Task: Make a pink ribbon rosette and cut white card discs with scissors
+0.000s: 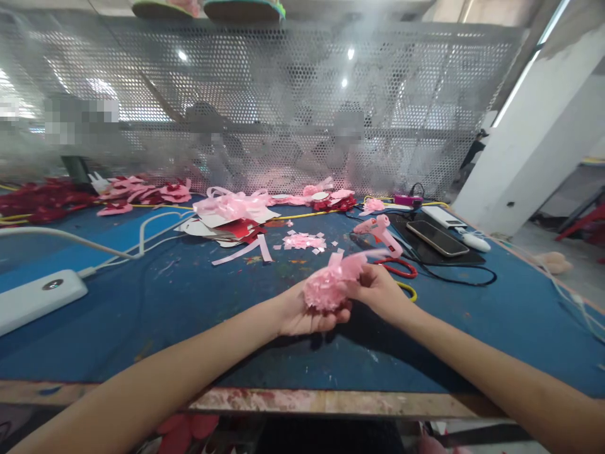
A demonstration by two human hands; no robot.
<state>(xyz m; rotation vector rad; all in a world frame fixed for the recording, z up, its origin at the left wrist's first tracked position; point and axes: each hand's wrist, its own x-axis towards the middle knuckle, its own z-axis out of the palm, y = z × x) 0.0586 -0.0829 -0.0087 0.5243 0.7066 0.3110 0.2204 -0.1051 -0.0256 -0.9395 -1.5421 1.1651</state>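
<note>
A ruffled pink flower-like piece [326,289] rests in my left hand [302,315], palm up, its fingers curled beneath the piece. My right hand [373,287] pinches the pink ribbon petals at the right side of that piece. Beyond my hands, small pink squares [305,241] lie scattered on the blue table [189,321]. A pink glue gun [380,233] stands behind my right hand. Two loose pink ribbon strips [243,250] are at the left of the squares.
Pink ribbons and cards [231,217] are piled at the back, red petals [42,198] at the far left. A phone [437,238] and cables lie right. A white power strip [42,299] is at left. A perforated metal screen [283,113] stands behind the table.
</note>
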